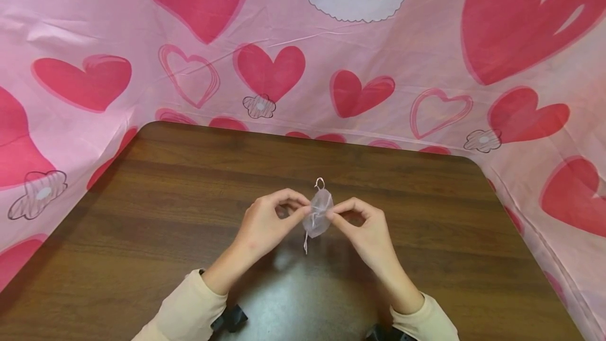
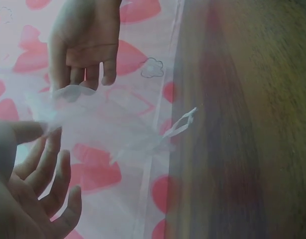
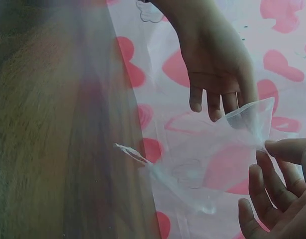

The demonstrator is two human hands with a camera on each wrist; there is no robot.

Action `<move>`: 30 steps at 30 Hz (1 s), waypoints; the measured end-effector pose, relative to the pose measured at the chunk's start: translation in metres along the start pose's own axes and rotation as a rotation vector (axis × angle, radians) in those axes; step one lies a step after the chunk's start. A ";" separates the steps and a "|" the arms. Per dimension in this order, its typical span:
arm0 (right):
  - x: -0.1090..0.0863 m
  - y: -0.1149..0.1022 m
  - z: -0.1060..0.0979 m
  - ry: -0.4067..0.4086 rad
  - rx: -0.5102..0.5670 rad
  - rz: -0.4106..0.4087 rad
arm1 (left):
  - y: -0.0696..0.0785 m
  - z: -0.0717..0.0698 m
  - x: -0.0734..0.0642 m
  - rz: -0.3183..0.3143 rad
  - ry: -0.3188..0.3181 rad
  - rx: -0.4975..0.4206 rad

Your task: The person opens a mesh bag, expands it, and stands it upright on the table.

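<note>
Pinching a sheer bag between them, a person's left hand and right hand hold it over a brown table, with pink heart-print cloth behind. Each hand grasps one side of the bag between thumb and forefinger; in the wrist views the other fingers curl loosely, gripping nothing. A white cord makes a small loop at the far end, and a pale strand trails from the near end. The thin material spreads between the hands, and no contents show through it. The step in hand appears to be working the bag's mouth open; how far it is parted cannot be told from these angles. If so, the next move calls for firm pinches and a gentle, even draw of the hands apart, with the cord left slack. Material this thin could slip from the fingertips if one side pulls harder.
</note>
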State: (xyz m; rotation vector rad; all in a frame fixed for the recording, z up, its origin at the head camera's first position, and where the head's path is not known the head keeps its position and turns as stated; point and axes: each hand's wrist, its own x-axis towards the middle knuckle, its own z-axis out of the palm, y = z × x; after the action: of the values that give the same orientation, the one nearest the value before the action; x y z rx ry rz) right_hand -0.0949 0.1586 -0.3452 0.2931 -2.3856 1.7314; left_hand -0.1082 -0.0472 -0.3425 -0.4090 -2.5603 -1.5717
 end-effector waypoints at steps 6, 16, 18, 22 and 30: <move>-0.002 0.003 0.004 -0.040 -0.004 -0.009 | -0.001 0.001 0.000 0.008 -0.027 0.016; -0.002 0.005 0.005 -0.051 0.030 -0.033 | -0.001 0.001 0.001 0.041 0.024 0.033; -0.002 0.004 0.005 -0.053 0.034 -0.019 | -0.001 0.001 0.001 0.041 0.024 0.027; -0.002 0.003 0.005 -0.060 0.048 -0.007 | -0.001 0.002 0.001 0.042 0.020 0.018; -0.001 0.003 0.005 -0.035 0.048 -0.046 | 0.000 0.003 0.000 0.042 0.015 -0.003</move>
State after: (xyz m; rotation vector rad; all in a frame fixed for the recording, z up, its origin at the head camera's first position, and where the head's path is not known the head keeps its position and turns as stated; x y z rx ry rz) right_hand -0.0947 0.1545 -0.3502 0.3845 -2.3446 1.7794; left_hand -0.1079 -0.0449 -0.3439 -0.4462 -2.5223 -1.5585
